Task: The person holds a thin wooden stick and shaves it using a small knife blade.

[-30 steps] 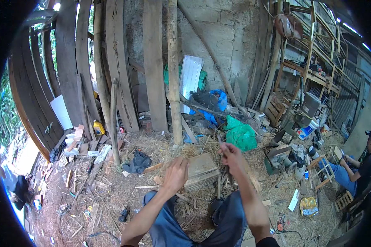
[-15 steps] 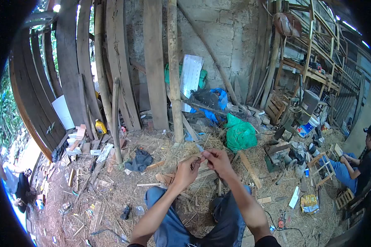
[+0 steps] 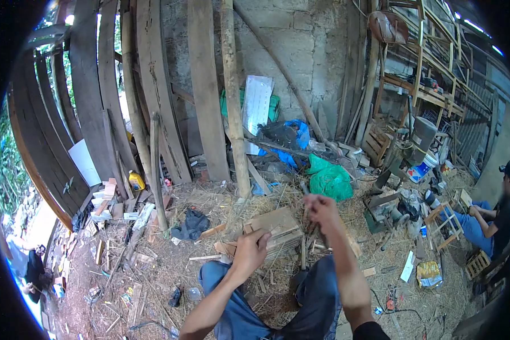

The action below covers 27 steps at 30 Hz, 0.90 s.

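Observation:
My right hand [image 3: 321, 209] is raised in front of me, slightly blurred, its fingers closed on a slim grey-white object [image 3: 304, 187] that sticks up past the fingertips. Its kind cannot be made out. Lower and to the left, my left hand [image 3: 250, 249] has its fingers curled in, thumb against them; whether something small is between them is hidden. Behind and below the hands lies a wooden block [image 3: 275, 224], with a stack of thin wooden strips [image 3: 283, 245] at its near side. My knees in blue jeans [image 3: 317, 289] are on either side below.
A green plastic bag [image 3: 330, 180] lies ahead to the right, a black cloth or bag [image 3: 191, 225] to the left. A wooden post [image 3: 232, 102] stands in front. At the right, a seated person [image 3: 493, 212] is near a small wooden frame [image 3: 445, 224]. Wood scraps and shavings litter the ground.
My hands were together around the slim object and have drawn apart. The right hand has moved right and up with it; the left has dropped slightly, uncovering the wooden block.

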### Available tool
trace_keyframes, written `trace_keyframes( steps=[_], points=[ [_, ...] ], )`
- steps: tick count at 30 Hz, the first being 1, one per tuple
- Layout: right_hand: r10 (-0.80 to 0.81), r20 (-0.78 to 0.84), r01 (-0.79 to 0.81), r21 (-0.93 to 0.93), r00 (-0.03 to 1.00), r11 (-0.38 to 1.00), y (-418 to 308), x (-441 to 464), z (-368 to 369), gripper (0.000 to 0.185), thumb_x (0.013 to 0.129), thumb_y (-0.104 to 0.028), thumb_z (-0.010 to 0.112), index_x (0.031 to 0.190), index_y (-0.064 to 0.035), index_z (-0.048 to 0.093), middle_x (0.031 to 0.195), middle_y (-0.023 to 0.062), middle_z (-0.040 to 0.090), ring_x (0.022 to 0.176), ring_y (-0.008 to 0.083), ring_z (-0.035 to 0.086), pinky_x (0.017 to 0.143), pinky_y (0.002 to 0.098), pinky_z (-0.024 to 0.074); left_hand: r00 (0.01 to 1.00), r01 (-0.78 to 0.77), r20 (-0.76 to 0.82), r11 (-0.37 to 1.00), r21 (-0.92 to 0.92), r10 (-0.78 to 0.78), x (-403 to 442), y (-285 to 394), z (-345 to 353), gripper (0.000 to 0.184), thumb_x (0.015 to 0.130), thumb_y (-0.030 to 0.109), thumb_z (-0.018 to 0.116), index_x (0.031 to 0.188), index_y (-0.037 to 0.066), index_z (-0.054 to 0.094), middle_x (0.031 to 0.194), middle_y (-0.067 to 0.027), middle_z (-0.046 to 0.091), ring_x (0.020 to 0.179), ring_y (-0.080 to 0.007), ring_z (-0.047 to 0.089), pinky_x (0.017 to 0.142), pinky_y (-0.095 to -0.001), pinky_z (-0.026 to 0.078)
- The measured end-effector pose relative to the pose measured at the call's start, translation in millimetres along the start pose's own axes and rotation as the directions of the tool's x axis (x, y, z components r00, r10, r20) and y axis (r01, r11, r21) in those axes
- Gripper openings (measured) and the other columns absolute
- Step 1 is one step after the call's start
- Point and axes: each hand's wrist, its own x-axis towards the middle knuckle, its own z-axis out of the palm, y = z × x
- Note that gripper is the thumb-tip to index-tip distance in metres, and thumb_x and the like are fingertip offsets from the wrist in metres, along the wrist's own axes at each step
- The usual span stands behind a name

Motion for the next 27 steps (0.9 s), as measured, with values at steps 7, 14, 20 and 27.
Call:
trace_keyframes(
  steps=[7, 14, 20, 27],
  points=[
    [0.010, -0.010, -0.007, 0.202, 1.000, 0.979, -7, -23, 22, 0.019, 0.092, -0.015, 0.056, 0.102, -0.0004, 0.061, 0.074, 0.0013, 0.060, 0.045, 0.0045, 0.039, 0.040, 0.0193, 0.0297, 0.993, 0.113, -0.017, 0.981, -0.157, -0.117, 12, -31, 21, 0.011, 0.086, 0.006, 0.057, 0.092, 0.001, 0.065, 0.062, -0.0159, 0.060, 0.054, -0.0200, 0.059, 0.054, -0.0312, 0.045],
    [0.003, 0.281, -0.022, 0.065, 0.960, 0.998, 16, -29, 48, 0.016, 0.092, -0.013, 0.056, 0.100, -0.0001, 0.062, 0.073, 0.0016, 0.058, 0.045, 0.0045, 0.038, 0.039, 0.0199, 0.0273, 0.994, 0.102, -0.028, 0.994, -0.050, -0.104, 26, -9, 25, 0.011, 0.085, 0.005, 0.059, 0.092, 0.003, 0.066, 0.064, -0.0155, 0.060, 0.054, -0.0198, 0.058, 0.054, -0.0316, 0.044],
    [0.073, 0.241, -0.107, 0.129, 0.968, 0.986, -4, -18, 34, 0.019, 0.093, -0.017, 0.055, 0.100, 0.0001, 0.061, 0.070, 0.0001, 0.054, 0.045, 0.0047, 0.038, 0.040, 0.0210, 0.0265, 0.993, 0.117, 0.023, 0.988, -0.104, -0.116, 21, -12, 19, 0.012, 0.084, 0.004, 0.059, 0.094, 0.001, 0.065, 0.070, -0.0161, 0.062, 0.059, -0.0216, 0.058, 0.056, -0.0312, 0.044],
    [0.102, 0.310, -0.144, 0.116, 0.945, 0.983, 3, -25, 43, 0.021, 0.093, -0.017, 0.054, 0.100, 0.0018, 0.060, 0.070, -0.0003, 0.054, 0.045, 0.0047, 0.037, 0.041, 0.0205, 0.0264, 0.988, 0.148, 0.063, 0.974, -0.174, -0.139, 23, -10, 20, 0.014, 0.087, 0.008, 0.057, 0.097, 0.000, 0.064, 0.071, -0.0149, 0.062, 0.059, -0.0185, 0.055, 0.058, -0.0307, 0.044]
  ],
)
